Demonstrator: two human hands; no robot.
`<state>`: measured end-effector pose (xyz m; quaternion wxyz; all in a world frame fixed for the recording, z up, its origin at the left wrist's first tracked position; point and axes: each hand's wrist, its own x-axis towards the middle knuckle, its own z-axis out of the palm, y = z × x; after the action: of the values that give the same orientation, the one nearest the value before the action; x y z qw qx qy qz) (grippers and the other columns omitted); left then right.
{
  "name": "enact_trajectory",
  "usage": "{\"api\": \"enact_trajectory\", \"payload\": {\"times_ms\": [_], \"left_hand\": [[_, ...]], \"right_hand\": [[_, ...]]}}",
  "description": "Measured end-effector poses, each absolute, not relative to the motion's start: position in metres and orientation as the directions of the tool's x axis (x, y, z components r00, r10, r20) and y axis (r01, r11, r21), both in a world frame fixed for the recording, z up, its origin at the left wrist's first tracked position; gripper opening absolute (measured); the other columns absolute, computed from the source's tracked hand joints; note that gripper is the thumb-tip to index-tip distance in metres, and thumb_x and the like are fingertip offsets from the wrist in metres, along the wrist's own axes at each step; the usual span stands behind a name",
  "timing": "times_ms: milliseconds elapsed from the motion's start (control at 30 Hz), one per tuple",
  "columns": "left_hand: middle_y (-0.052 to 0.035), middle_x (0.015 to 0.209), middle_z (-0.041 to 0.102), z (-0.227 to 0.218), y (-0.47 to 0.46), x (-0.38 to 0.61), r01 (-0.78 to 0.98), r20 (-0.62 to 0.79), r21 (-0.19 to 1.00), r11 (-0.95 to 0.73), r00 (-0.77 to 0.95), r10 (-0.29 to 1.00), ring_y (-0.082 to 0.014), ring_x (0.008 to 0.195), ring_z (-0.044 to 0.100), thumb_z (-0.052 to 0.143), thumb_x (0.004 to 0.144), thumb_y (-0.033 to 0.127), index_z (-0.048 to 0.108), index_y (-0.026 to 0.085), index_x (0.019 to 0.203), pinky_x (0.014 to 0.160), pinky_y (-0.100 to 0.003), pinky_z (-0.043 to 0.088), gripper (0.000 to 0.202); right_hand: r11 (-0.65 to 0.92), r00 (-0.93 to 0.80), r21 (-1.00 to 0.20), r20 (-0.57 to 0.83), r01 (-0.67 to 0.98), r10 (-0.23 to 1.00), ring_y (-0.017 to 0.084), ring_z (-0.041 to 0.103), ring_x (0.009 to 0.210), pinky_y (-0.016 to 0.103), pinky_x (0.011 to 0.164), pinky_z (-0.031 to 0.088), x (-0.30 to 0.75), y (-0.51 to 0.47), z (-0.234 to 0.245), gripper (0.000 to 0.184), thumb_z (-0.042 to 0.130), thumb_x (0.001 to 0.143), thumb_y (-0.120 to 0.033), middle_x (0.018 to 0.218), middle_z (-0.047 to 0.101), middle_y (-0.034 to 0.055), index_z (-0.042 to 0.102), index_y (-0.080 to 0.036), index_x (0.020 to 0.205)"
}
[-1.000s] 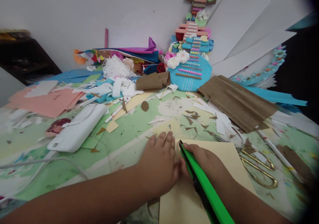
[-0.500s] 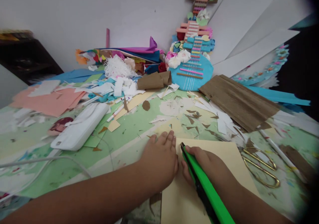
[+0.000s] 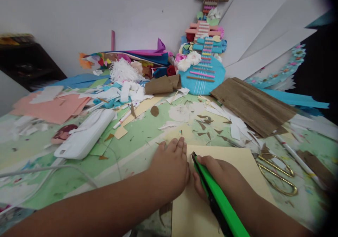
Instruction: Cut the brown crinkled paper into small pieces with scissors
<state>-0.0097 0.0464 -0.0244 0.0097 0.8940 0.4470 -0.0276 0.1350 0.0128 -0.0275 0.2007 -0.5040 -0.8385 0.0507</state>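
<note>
My left hand [image 3: 170,170] lies flat, palm down, over the left edge of a cream sheet of paper [image 3: 237,156]. Its fingers point away from me. Close to its right, my right hand [image 3: 224,177] is wrapped round a long green and black tool that looks like a stapler [image 3: 221,202]. The tool's dark front tip is over the paper near its upper left corner. My hands and the tool hide part of the sheet, and the tool's rear end runs out of view at the bottom.
Gold-handled scissors [image 3: 277,173] lie right of the paper. Brown paper [image 3: 253,105] and scraps spread behind. A blue paper guitar [image 3: 204,77] leans on the wall. At left are a white power strip [image 3: 86,135], its cable [image 3: 66,166] and pink paper [image 3: 60,107].
Both hands and the green tool keep almost the same place on the paper. Only the camera view has shifted very slightly.
</note>
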Motion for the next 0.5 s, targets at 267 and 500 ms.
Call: {"api": "enact_trajectory", "payload": {"times_ms": [267, 500], "left_hand": [[-0.0134, 0.133, 0.028, -0.0212, 0.0466, -0.0088, 0.801, -0.098, -0.015, -0.599, 0.595, 0.798, -0.0280, 0.118, 0.030, 0.027, 0.079, 0.027, 0.037, 0.005, 0.122, 0.089, -0.046, 0.028, 0.050], [-0.0135, 0.132, 0.028, -0.0238, 0.0456, -0.0095, 0.796, -0.088, -0.007, -0.605, 0.602, 0.794, -0.0283, 0.118, 0.030, 0.026, 0.079, 0.027, 0.036, 0.004, 0.122, 0.091, -0.046, 0.027, 0.050]], "right_hand": [[0.508, -0.424, -0.292, 0.307, 0.810, 0.852, 0.013, 0.048, 0.044, 0.023, 0.043, 0.030, 0.1361, 0.0114, -0.0276, 0.007, 0.041, 0.072, -0.019, 0.052, 0.052, -0.0016, 0.038, -0.019, 0.079], [0.526, -0.437, -0.319, 0.311, 0.788, 0.844, 0.012, 0.049, 0.043, 0.021, 0.042, 0.030, 0.1360, 0.0107, -0.0267, 0.006, 0.043, 0.071, -0.018, 0.053, 0.053, -0.0018, 0.038, -0.020, 0.075]]}}
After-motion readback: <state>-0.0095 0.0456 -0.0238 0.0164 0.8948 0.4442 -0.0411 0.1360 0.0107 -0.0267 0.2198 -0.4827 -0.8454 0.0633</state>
